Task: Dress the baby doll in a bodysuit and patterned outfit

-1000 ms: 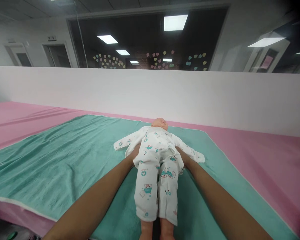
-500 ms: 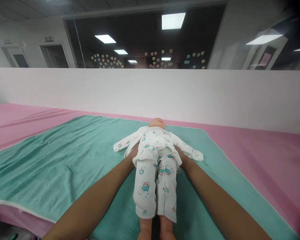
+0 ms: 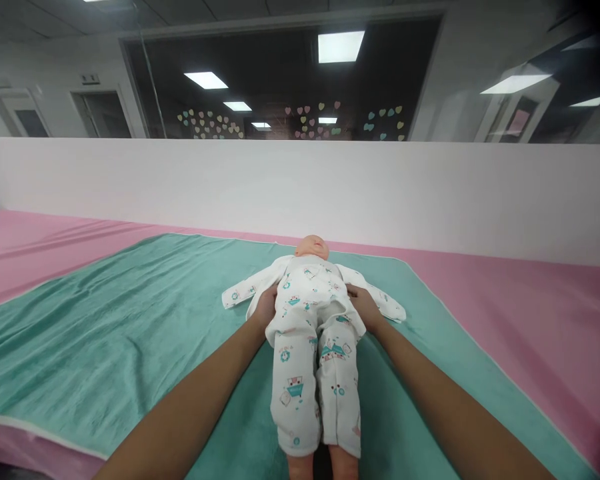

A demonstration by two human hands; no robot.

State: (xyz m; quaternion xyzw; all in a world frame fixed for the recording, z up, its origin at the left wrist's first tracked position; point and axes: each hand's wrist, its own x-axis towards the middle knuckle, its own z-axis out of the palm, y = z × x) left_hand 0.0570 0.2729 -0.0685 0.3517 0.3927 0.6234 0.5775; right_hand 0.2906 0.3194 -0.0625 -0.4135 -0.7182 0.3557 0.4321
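A baby doll (image 3: pixel 313 247) lies on its back, head away from me, in a white long-sleeved top (image 3: pixel 316 273) and white trousers (image 3: pixel 294 387) with a small teal and pink print. The sleeves spread out to both sides, and the bare lower legs point toward me. My left hand (image 3: pixel 266 305) is closed against the doll's left-of-view side at the waist, its fingertips hidden by the cloth. Opposite it, my right hand (image 3: pixel 364 305) grips the clothes at the other side, with part of its fingers showing.
Under the doll a teal towel (image 3: pixel 105 327) with some creases is spread over a pink padded surface (image 3: pixel 520 300). A low white wall (image 3: pixel 280 187) runs along the back. Above it, a dark window (image 3: pixel 280 73) carries heart-shaped stickers and light reflections.
Both hands have moved slightly up along the doll's sides and show more from the cloth. The trouser legs sit a little lower in view, and the view has shifted slightly.
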